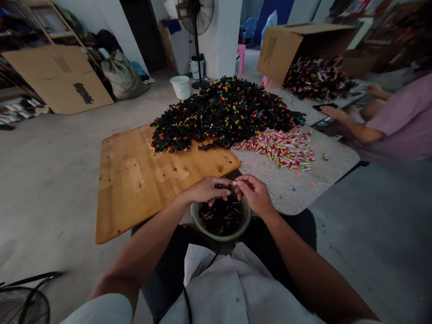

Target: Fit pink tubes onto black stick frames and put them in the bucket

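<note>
over a green bowl (pixel 221 229) held in the lap, the left hand (pixel 205 190) and the right hand (pixel 255 193) meet fingertip to fingertip. both pinch one small piece (pixel 233 183) between them, a short dark stick with a pale tip. its exact shape is too small to tell.

below the hands, the bowl holds a shallow layer of dark sticks with pink and pale ends. judging from that, some pieces are done, but the bowl is far from full.

just beyond the bowl, a speckled desk (pixel 293 184) carries a wooden board (pixel 141 175) on its left part. a very large heap of black sticks with orange and green tips (pixel 226 112) lies across the far end of the board and the desk. beside it on the right lies a smaller heap of pink and yellow pieces (pixel 281 147). by the size of these heaps, most of the work looks undone.

farther right, another person in a pink top sits at the desk, one hand (pixel 334 112) near a dark flat object. behind it, a tipped cardboard box (pixel 293 47) spills another mixed heap (pixel 317 78).

dark printing shows on the side of that box and on a flattened cardboard sheet (pixel 60 76) leaning at the left. neither can be read. no brand name is legible anywhere.
</note>
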### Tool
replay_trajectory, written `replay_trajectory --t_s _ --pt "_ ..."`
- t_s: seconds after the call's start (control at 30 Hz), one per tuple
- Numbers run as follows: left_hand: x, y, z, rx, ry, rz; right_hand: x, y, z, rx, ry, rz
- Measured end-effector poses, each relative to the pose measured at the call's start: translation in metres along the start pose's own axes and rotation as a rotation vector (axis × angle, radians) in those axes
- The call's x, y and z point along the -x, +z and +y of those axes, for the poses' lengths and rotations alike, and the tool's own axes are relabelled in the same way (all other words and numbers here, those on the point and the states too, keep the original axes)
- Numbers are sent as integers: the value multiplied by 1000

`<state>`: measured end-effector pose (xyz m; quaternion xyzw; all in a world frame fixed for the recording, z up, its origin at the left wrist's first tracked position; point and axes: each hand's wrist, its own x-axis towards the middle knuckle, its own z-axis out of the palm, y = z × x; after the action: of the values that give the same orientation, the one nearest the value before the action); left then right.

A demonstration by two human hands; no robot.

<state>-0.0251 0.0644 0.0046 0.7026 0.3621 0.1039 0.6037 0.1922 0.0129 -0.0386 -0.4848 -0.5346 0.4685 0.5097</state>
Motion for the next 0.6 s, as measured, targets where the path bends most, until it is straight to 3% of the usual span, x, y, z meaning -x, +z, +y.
replay_trajectory --t_s 0.27,0.5,0.6 --pt "-1 -1 4 26 -35 -47 3 -2 1 -5 8 -41" --pt "-1 -1 -4 345 -144 -178 4 -20 -2 -57 39 -278" --pt "-1 1 -11 345 -163 -201 6 -25 -2 -29 94 -347"
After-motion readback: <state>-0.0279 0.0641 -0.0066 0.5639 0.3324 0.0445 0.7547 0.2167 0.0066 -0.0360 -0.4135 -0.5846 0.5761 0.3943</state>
